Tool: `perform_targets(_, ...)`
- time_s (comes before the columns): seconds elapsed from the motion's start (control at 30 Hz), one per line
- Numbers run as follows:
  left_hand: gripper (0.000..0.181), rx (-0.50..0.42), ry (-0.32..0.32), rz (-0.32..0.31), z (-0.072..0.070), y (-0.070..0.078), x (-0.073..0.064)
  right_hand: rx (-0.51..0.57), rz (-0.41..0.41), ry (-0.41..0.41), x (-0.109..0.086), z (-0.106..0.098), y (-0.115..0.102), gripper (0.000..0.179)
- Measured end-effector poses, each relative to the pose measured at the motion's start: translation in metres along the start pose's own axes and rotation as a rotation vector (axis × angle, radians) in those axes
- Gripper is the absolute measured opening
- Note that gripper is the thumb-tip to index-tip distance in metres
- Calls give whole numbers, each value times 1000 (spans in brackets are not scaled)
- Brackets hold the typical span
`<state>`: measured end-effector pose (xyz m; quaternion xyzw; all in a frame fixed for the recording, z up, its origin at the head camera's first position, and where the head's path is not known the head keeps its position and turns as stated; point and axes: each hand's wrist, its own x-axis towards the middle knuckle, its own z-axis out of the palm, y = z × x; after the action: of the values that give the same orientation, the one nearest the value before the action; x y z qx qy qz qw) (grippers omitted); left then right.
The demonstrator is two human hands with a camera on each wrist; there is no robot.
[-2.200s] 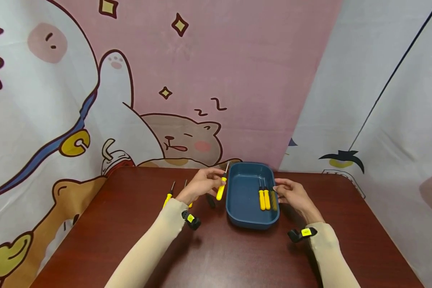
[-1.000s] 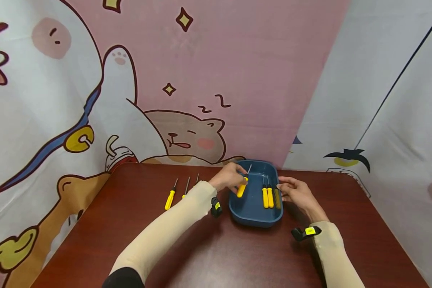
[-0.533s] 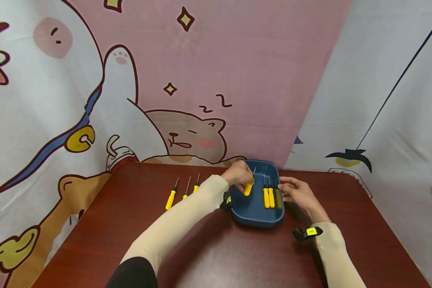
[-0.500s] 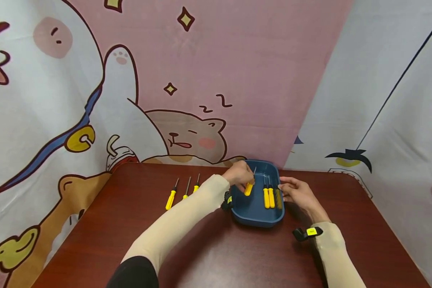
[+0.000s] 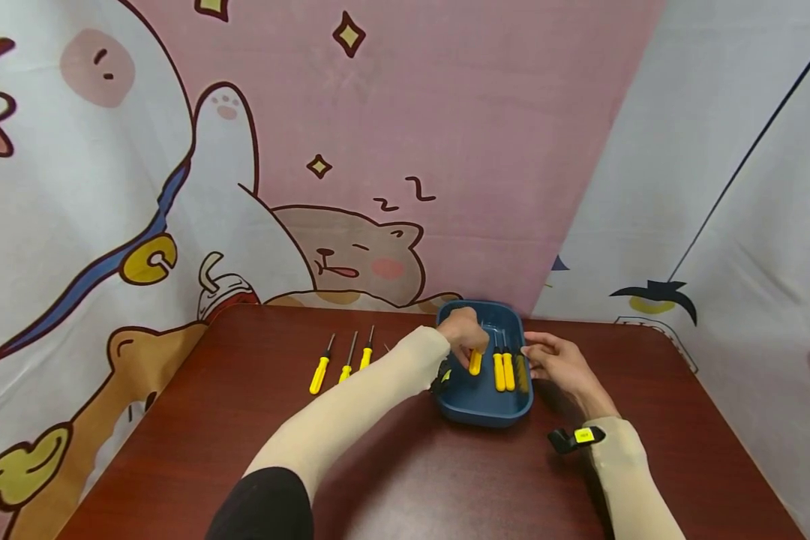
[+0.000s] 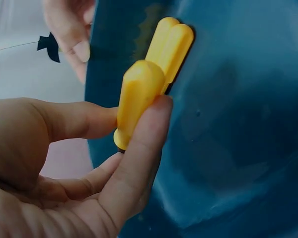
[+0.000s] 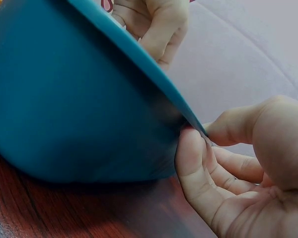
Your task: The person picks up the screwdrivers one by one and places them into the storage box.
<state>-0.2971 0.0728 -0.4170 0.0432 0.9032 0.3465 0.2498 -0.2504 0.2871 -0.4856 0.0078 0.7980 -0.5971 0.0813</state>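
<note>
In the head view my left hand [image 5: 464, 335] is over the blue plastic tray [image 5: 484, 418], pinching a screwdriver [image 5: 475, 364] by its yellow handle. From the left wrist, that handle [image 6: 139, 94] shows between thumb and finger; its shaft is hidden. Two more yellow-handled screwdrivers [image 6: 170, 47] lie side by side inside the tray, just right of the held one. My right hand [image 5: 559, 367] grips the tray's right rim; the right wrist view has its thumb and fingertips [image 7: 191, 148] pinching the tray wall [image 7: 89, 114].
On the reddish-brown table [image 5: 175, 465], left of the tray, lie yellow-handled screwdrivers [image 5: 320, 375], [image 5: 367, 357] in a row, partly covered by my left sleeve [image 5: 358, 409]. A printed cloth [image 5: 499, 150] hangs behind the table's back edge.
My left hand has carried the screwdriver from left of the tray rightward over it, then lower towards the two lying there. My right hand keeps its grip on the rim.
</note>
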Motion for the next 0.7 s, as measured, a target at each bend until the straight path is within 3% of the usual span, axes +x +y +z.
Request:
perform_targets(0.2,21,51,-18,8,9,3,0,-6,-2,-2,-1,1,-2,52)
perform_targets(0.53,36,147,-23,-69,29,6,11,-2,-6,-9,-2,1,0,52)
perform_targets(0.7,31,189,-22,-87,36,9,13,-2,-8,-11,-1,0,0,52)
